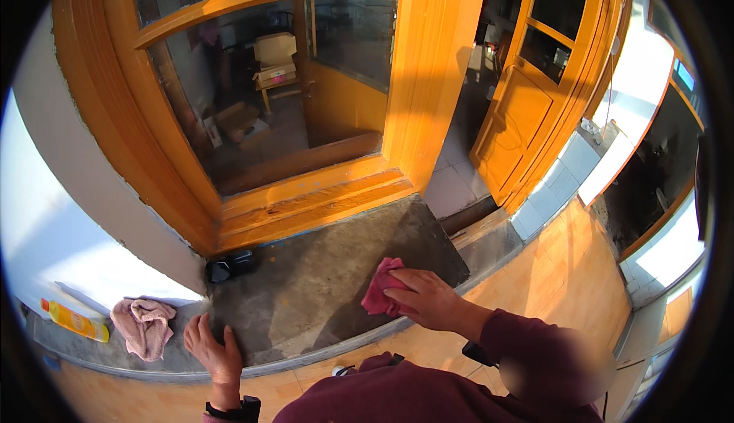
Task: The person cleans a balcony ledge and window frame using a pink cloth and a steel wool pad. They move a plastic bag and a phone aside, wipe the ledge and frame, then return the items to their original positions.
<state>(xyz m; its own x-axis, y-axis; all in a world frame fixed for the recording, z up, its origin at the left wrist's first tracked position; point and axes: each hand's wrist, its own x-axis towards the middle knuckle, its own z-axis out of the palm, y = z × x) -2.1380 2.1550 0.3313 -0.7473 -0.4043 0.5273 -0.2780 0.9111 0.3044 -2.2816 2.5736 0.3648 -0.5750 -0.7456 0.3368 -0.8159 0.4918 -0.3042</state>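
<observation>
At the far left I see a yellow bottle [76, 320] with an orange cap lying on its side on the low end of the ledge, close to the white wall [92, 239]. Just right of it sits a pale pink towel [144, 327], crumpled in a heap. Next comes the person's left hand [212, 350], its grip released, fingers spread at the left end of the dark stone slab [306, 278], a black band [246, 409] round the wrist. Beyond that hand, in the slab's back left corner, rests a small black object [229, 266]; I can't make out what it is. Behind the slab rises the orange window frame [306, 205], and through its glass I spot an open cardboard box [275, 55]. Further right, the right hand [432, 301] grasps a bunched red cloth [380, 289] from its right side; the cloth lies against the slab, toward the near edge, right of the middle. Past it, an orange door [520, 121] stands open over pale floor tiles.
</observation>
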